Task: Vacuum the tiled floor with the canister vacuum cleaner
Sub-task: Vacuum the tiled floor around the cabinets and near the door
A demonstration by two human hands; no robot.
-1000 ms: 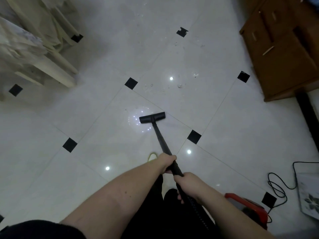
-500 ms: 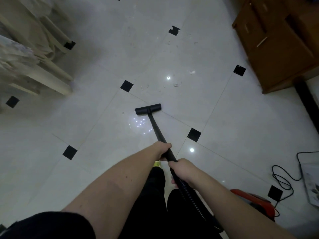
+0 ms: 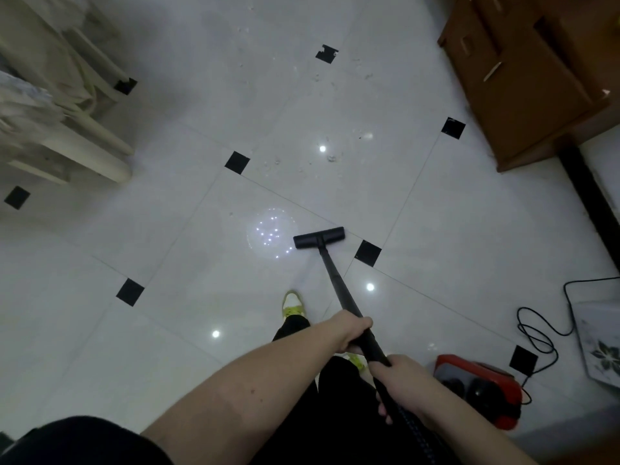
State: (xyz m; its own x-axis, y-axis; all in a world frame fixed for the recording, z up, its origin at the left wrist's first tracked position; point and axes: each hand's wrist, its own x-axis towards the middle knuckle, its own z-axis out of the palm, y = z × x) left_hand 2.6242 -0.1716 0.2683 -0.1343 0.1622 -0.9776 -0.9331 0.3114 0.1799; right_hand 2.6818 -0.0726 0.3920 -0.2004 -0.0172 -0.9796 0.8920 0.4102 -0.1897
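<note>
A black vacuum wand (image 3: 339,290) runs from my hands down to a flat black floor head (image 3: 319,237) lying on the white tiled floor (image 3: 167,263). My left hand (image 3: 352,333) grips the wand higher up the tube. Just behind it my right hand (image 3: 399,380) grips the wand's end, where the ribbed hose starts. The red canister vacuum (image 3: 479,387) sits on the floor at my right. Small bits of debris (image 3: 330,158) lie on the tile beyond the head.
A brown wooden cabinet (image 3: 536,78) stands at the upper right. Cream furniture legs (image 3: 84,146) draped with cloth fill the upper left. A black power cord (image 3: 536,333) loops beside a patterned mat (image 3: 600,344) at right. My yellow-white shoe (image 3: 292,303) is behind the head.
The floor head first went forward, then came back toward me and to the right. Both hands kept their grip on the wand.
</note>
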